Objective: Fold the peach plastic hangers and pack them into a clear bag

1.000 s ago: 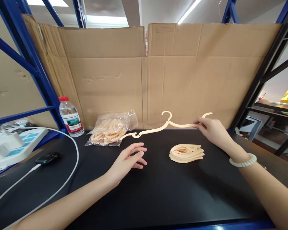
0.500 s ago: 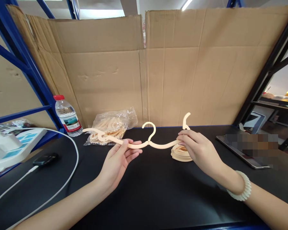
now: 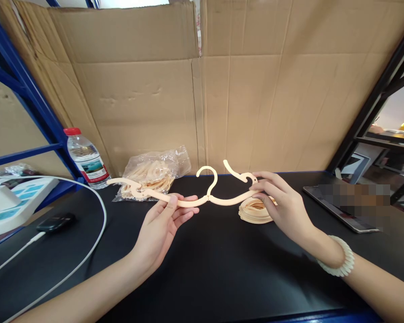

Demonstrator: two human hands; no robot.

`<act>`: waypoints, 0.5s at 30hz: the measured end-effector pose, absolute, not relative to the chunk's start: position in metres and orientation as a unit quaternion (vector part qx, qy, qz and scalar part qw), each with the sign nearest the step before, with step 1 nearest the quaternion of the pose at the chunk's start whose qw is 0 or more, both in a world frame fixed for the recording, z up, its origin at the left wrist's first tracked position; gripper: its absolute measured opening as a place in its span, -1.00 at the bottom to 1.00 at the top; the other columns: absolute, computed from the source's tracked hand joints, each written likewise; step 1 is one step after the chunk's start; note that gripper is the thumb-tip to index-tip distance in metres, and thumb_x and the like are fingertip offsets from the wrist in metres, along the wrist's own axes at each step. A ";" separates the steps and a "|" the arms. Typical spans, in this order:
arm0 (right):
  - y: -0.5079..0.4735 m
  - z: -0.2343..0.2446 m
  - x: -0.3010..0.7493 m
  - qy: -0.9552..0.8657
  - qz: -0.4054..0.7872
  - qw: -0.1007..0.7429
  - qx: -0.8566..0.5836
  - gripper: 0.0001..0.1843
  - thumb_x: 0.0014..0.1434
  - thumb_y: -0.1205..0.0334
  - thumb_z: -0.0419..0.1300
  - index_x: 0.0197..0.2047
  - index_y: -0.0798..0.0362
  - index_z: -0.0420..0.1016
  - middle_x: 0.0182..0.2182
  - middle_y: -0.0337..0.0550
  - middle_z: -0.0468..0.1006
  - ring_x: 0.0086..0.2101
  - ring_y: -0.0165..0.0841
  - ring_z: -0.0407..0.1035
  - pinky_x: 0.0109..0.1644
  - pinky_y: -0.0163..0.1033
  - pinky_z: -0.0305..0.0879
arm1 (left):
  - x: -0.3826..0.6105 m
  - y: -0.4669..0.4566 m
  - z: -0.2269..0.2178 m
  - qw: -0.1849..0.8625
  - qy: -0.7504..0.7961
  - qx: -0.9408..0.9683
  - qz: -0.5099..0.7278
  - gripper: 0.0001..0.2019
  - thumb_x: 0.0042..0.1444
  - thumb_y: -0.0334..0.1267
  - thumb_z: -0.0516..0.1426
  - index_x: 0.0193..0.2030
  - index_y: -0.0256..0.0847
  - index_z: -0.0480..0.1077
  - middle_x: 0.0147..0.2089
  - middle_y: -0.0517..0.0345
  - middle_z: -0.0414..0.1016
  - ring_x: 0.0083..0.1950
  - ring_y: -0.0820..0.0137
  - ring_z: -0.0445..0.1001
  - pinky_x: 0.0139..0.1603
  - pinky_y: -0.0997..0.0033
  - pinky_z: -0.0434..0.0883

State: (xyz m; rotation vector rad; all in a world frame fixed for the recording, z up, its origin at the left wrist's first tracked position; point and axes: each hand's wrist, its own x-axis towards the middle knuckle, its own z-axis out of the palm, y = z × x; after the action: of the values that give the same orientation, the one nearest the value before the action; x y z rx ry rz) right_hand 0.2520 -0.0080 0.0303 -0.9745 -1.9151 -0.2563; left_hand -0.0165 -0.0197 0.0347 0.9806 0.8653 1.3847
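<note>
A cream-coloured folding clothes hanger (image 3: pixel 221 202) is held level above the table, its hook pointing up. My left hand (image 3: pixel 166 220) pinches the left arm of it between thumb and fingers. The left end piece sticks outward to the left. At the right arm's outer end, my right hand (image 3: pixel 279 197) grips the joint, where the end piece is folded inward and points up and left. Behind and below the right hand lies a stack of folded hangers (image 3: pixel 254 211), partly hidden by it. A clear plastic bag (image 3: pixel 155 172) of more hanger pieces lies behind the left hand.
A water bottle (image 3: pixel 87 159) stands at the back left. Near it are a white power strip (image 3: pixel 23 202), a black device (image 3: pixel 56 222) and a white cable (image 3: pixel 101 229) looping over the black table (image 3: pixel 202 273). A tablet-like device (image 3: pixel 336 208) lies right. Cardboard (image 3: pixel 138 98) walls the back.
The hanger's right end piece has swung inward to the left, with my right hand's fingers on its joint. My left hand keeps its hold. The camera view has tilted down slightly.
</note>
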 end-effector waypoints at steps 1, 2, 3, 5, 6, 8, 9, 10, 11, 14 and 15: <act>-0.007 0.030 0.253 -0.781 -0.106 0.471 -0.397 -0.77 0.30 0.43 -0.03 -0.20 0.00 0.43 -0.02 0.01 0.43 -0.10 -0.25 0.45 -0.10 -0.12 0.44 | -0.016 -0.020 0.035 0.580 0.372 0.419 0.592 -0.80 0.18 -0.14 0.19 -0.23 -0.26 0.41 -0.08 -0.08 0.61 -0.21 0.34 0.60 -0.09 0.39 0.51; -0.007 0.029 0.253 -0.781 -0.107 0.472 -0.395 -0.76 0.30 0.43 -0.02 -0.19 0.00 0.44 -0.02 0.00 0.45 -0.09 -0.24 0.45 -0.09 -0.12 0.44 | -0.016 -0.020 0.035 0.579 0.373 0.418 0.592 -0.80 0.18 -0.14 0.19 -0.23 -0.26 0.41 -0.08 -0.08 0.61 -0.21 0.34 0.60 -0.08 0.39 0.50; -0.006 0.029 0.253 -0.780 -0.108 0.475 -0.393 -0.76 0.30 0.42 -0.02 -0.20 0.00 0.45 -0.03 -0.01 0.47 -0.08 -0.24 0.45 -0.07 -0.11 0.44 | -0.016 -0.020 0.036 0.579 0.374 0.417 0.593 -0.79 0.17 -0.14 0.20 -0.24 -0.26 0.41 -0.08 -0.08 0.61 -0.21 0.34 0.60 -0.08 0.38 0.50; -0.007 0.028 0.253 -0.777 -0.107 0.487 -0.384 -0.75 0.29 0.42 0.01 -0.20 -0.02 0.48 -0.03 -0.04 0.51 -0.07 -0.24 0.47 -0.04 -0.11 0.45 | -0.016 -0.020 0.036 0.579 0.376 0.413 0.594 -0.80 0.16 -0.14 0.21 -0.24 -0.26 0.41 -0.08 -0.07 0.62 -0.21 0.33 0.60 -0.08 0.37 0.50; -0.007 0.029 0.252 -0.775 -0.105 0.495 -0.378 -0.75 0.29 0.42 0.02 -0.19 -0.03 0.49 -0.04 -0.07 0.53 -0.07 -0.25 0.47 -0.03 -0.11 0.46 | -0.016 -0.020 0.036 0.579 0.376 0.411 0.595 -0.80 0.15 -0.14 0.22 -0.25 -0.26 0.41 -0.08 -0.07 0.62 -0.21 0.33 0.60 -0.07 0.36 0.50; -0.010 0.031 0.251 -0.772 -0.093 0.509 -0.369 -0.75 0.28 0.42 0.04 -0.17 -0.06 0.49 -0.09 -0.11 0.58 -0.08 -0.26 0.49 -0.03 -0.11 0.47 | -0.016 -0.021 0.036 0.579 0.376 0.410 0.596 -0.80 0.14 -0.15 0.22 -0.25 -0.26 0.41 -0.09 -0.06 0.62 -0.20 0.32 0.60 -0.06 0.34 0.50; -0.012 0.032 0.250 -0.770 -0.085 0.513 -0.370 -0.75 0.28 0.42 0.04 -0.15 -0.06 0.48 -0.12 -0.13 0.60 -0.10 -0.26 0.50 -0.03 -0.10 0.47 | -0.016 -0.021 0.036 0.580 0.376 0.410 0.596 -0.80 0.14 -0.15 0.23 -0.25 -0.26 0.41 -0.09 -0.07 0.62 -0.20 0.31 0.60 -0.06 0.33 0.49; -0.013 0.033 0.249 -0.768 -0.075 0.516 -0.373 -0.75 0.28 0.41 0.04 -0.14 -0.07 0.48 -0.15 -0.15 0.62 -0.12 -0.26 0.51 -0.04 -0.09 0.47 | -0.016 -0.021 0.036 0.579 0.376 0.410 0.596 -0.79 0.13 -0.15 0.23 -0.25 -0.26 0.42 -0.09 -0.07 0.62 -0.20 0.31 0.60 -0.05 0.32 0.49; -0.015 0.033 0.248 -0.765 -0.063 0.517 -0.379 -0.75 0.28 0.41 0.04 -0.13 -0.08 0.47 -0.17 -0.15 0.62 -0.13 -0.26 0.52 -0.05 -0.08 0.48 | -0.016 -0.021 0.036 0.579 0.375 0.410 0.597 -0.79 0.12 -0.14 0.24 -0.25 -0.26 0.42 -0.09 -0.07 0.62 -0.20 0.30 0.60 -0.05 0.31 0.49; -0.016 0.033 0.248 -0.751 -0.020 0.529 -0.394 -0.79 0.27 0.37 0.07 -0.17 -0.08 0.48 -0.17 -0.16 0.63 -0.14 -0.24 0.52 -0.05 -0.07 0.47 | -0.016 -0.021 0.036 0.580 0.372 0.412 0.597 -0.77 0.11 -0.12 0.25 -0.25 -0.25 0.42 -0.09 -0.05 0.62 -0.20 0.30 0.60 -0.05 0.30 0.49; -0.016 0.033 0.249 -0.745 0.004 0.535 -0.397 -0.81 0.26 0.36 0.09 -0.18 -0.07 0.49 -0.17 -0.16 0.62 -0.14 -0.24 0.51 -0.04 -0.07 0.47 | -0.016 -0.021 0.036 0.579 0.371 0.413 0.596 -0.77 0.10 -0.12 0.25 -0.25 -0.25 0.42 -0.10 -0.05 0.62 -0.20 0.30 0.60 -0.05 0.30 0.49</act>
State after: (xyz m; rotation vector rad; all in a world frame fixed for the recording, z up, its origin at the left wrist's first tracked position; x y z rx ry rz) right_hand 0.2486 -0.0159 0.0325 -0.9463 -1.7749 0.0091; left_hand -0.0155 -0.0212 0.0360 0.9663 0.8676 1.3946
